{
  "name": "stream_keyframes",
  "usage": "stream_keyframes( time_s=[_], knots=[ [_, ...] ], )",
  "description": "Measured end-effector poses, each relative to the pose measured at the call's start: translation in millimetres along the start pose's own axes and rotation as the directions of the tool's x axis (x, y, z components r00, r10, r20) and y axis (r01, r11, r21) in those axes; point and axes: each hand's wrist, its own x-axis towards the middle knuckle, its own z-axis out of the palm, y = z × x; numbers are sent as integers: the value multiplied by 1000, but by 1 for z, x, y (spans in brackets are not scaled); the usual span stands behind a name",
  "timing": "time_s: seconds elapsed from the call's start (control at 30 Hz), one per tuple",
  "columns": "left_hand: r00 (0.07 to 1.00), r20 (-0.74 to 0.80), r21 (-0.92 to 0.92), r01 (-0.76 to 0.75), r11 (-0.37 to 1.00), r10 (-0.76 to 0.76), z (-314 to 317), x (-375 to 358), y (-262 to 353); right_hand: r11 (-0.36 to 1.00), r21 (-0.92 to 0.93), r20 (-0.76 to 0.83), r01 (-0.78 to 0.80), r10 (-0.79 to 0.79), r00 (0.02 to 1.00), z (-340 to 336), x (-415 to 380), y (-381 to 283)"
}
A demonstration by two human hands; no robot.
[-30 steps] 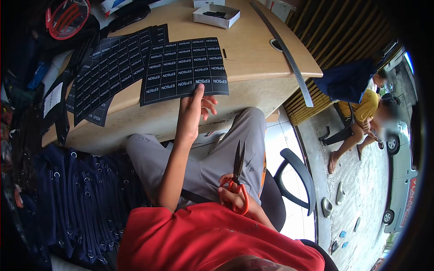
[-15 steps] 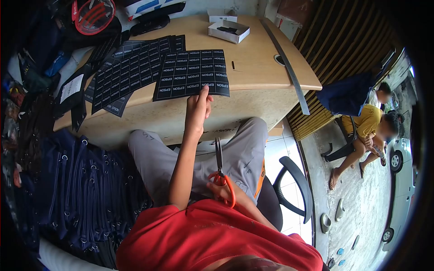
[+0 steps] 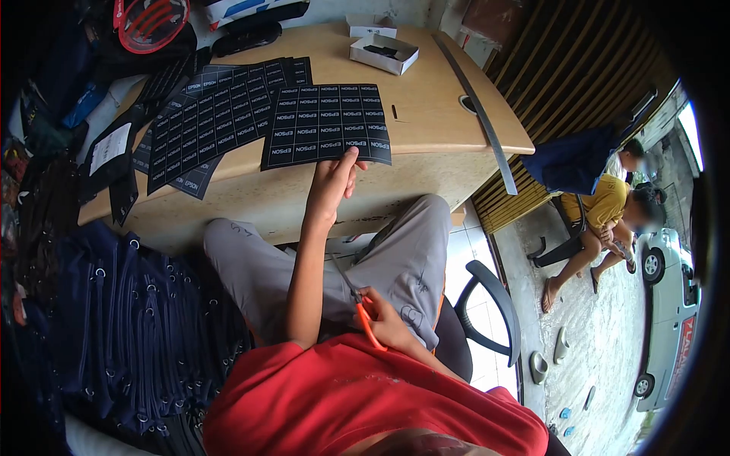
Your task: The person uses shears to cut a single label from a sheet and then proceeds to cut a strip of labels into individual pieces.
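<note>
My left hand [image 3: 333, 185] pinches the near edge of a black sheet [image 3: 327, 125] printed with rows of white "EPSON" labels, thumb on top and fingers below. The sheet's near edge sticks out past the table edge. Over my lap, my right hand [image 3: 386, 323] is closed round the orange handles of a pair of scissors [image 3: 366, 327]. Their blades point up and to the left, away from the sheet. More black EPSON sheets [image 3: 217, 125] lie overlapping to the left of the held one.
On the wooden table [image 3: 433, 114] are a white box [image 3: 395, 61] with dark pieces and a long metal ruler [image 3: 480, 114]. Dark blue straps [image 3: 152, 319] with metal rings hang at my left. Outside on the right, two people [image 3: 604, 205] sit near a parked vehicle [image 3: 669, 304].
My right hand has turned the scissors, so the blades tilt left instead of pointing straight up. The left hand keeps its hold on the sheet. The view has shifted slightly.
</note>
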Motion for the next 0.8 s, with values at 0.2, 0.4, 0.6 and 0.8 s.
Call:
stream_keyframes(
  time_s=[0.2,0.4,0.6,0.8],
  knots=[
    [997,19,173,76,982,-81,-7,6,4,916,388,-307,-98,229,924,-19,0,-18],
    [988,53,119,137,983,-144,-4,3,5,977,212,-222,-4,52,974,-34,11,-18],
    [989,50,120,133,984,-140,0,4,1,965,251,-142,77,-42,989,-59,23,-34],
    [998,13,71,54,996,-55,10,1,-10,923,379,-183,60,11,983,-68,30,-76]
  ],
)
